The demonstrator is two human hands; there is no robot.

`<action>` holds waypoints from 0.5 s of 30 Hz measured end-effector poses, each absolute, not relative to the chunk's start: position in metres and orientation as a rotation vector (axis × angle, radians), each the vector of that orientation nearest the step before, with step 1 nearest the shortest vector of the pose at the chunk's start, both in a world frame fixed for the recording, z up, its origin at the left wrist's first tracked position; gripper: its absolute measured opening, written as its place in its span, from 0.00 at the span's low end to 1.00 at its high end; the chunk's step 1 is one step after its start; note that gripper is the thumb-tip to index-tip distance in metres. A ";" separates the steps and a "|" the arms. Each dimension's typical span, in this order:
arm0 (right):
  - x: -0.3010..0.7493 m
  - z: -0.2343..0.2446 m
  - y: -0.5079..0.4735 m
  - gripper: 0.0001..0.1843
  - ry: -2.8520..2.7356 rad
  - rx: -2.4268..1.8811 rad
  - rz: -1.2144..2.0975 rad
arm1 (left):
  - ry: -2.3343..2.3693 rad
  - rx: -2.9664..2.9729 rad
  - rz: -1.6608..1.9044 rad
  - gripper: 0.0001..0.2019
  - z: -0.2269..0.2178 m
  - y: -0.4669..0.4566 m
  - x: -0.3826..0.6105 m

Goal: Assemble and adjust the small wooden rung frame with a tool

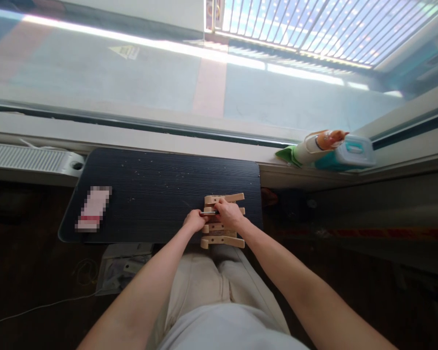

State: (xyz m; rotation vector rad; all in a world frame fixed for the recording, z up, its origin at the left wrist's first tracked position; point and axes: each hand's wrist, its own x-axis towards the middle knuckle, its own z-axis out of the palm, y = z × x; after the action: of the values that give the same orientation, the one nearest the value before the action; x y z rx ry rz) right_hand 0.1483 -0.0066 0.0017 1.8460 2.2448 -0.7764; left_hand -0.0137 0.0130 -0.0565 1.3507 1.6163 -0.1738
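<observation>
A small light wooden assembly (223, 240) of several parallel slats lies at the near right edge of a dark table (156, 184). My right hand (230, 214) rests on top of the slats, fingers closed round a thin metal tool (208, 213) that points left. My left hand (194, 221) is curled shut just left of the wood, touching the tool's end and the slats' left side. What its fingers grip is hidden.
A blurred pink-and-white flat object (93, 208) lies at the table's left. Wood crumbs speckle the tabletop. On the window sill at right stand a white tube with an orange cap (318, 144) and a teal box (350, 154). A white radiator (29, 159) is at left.
</observation>
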 end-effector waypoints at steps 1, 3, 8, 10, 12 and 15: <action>0.148 0.002 -0.006 0.14 2.266 1.836 -0.760 | 1.624 1.373 -0.194 0.13 -0.055 0.013 -0.014; 0.147 0.003 -0.005 0.13 2.316 1.822 -0.758 | 1.624 1.411 -0.238 0.13 -0.051 0.014 -0.013; 0.153 0.004 -0.007 0.14 2.350 1.919 -0.803 | 1.660 1.433 -0.321 0.12 -0.042 0.016 -0.009; 0.160 0.006 -0.007 0.13 2.338 1.979 -0.838 | 1.665 1.428 -0.321 0.12 -0.039 0.016 -0.008; 0.170 0.010 -0.006 0.11 2.327 2.032 -0.874 | 1.663 1.434 -0.318 0.12 -0.034 0.017 -0.007; 0.183 0.017 -0.005 0.08 2.290 2.095 -0.956 | 1.672 1.483 -0.278 0.10 -0.024 0.019 -0.006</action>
State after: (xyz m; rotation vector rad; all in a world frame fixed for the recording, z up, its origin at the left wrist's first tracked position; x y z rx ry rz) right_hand 0.1828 -0.0049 0.0168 2.0946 2.2900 -0.9564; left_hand -0.0063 0.0188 -0.0243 1.4828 1.6718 -0.2781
